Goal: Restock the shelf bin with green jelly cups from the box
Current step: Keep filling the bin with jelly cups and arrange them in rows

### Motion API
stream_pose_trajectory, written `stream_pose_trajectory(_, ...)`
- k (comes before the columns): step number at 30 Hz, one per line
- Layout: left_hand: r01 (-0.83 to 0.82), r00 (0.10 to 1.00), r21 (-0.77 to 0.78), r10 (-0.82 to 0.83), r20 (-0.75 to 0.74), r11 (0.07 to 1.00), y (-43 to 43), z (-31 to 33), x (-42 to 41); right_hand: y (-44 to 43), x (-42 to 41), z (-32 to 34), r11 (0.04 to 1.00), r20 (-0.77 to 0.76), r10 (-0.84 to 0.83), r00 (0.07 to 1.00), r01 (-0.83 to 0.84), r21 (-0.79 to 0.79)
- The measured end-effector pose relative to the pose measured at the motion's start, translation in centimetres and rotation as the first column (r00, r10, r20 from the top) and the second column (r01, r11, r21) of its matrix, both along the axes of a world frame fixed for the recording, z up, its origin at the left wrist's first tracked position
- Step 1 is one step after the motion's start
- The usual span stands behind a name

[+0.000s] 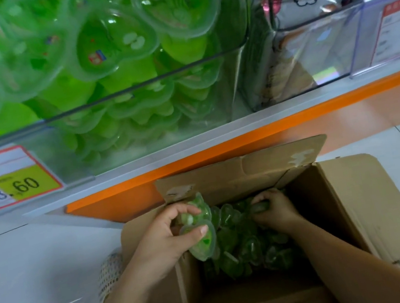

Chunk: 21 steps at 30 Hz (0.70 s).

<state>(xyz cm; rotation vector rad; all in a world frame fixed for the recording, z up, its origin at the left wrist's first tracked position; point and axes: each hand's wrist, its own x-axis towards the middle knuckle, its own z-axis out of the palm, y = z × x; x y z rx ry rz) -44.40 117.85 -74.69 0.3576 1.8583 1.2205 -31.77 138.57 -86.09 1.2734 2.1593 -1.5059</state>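
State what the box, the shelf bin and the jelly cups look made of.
Box: brown cardboard, matte, with torn pale patches on its flap. Shelf bin: clear rigid plastic, probably acrylic, glossy; its contents show through the wall. Jelly cups: thin translucent plastic, shiny, with green jelly inside.

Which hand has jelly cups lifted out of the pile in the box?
The left hand: it grips several jelly cups raised above the pile; the right hand is down in the box, fingers curled round one.
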Motion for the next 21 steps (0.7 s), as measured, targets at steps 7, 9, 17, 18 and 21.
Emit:
stream_pose_trajectory(7,0.054,0.995,0.009,-0.053,-0.082,0.999,0.8,2.7,1.5,-1.0,1.6,8.3,0.981,-0.215,0.168,0.962,-0.141,0.136)
stream_pose_trajectory(9,0.094,0.981,0.000,-0.092,-0.168,0.996,0.9,4.1,2.1,-1.3,2.2,11.2,0.965,-0.268,0.227,0.936,-0.180,0.188)
stream_pose_trajectory(17,0.247,0.874,0.057,-0.197,-0.444,0.967,-1.1,13.4,4.7,-3.5,3.2,23.9,0.893,-0.447,0.380,0.809,-0.195,0.406)
stream_pose_trajectory(18,0.257,0.868,0.075,-0.196,-0.456,0.964,-1.6,14.7,4.9,-3.9,3.1,25.4,0.892,-0.475,0.384,0.792,-0.185,0.413)
stream_pose_trajectory(21,0.283,0.856,0.148,-0.180,-0.484,0.948,-3.3,18.5,5.3,-4.9,3.1,29.9,0.892,-0.571,0.398,0.717,-0.157,0.425)
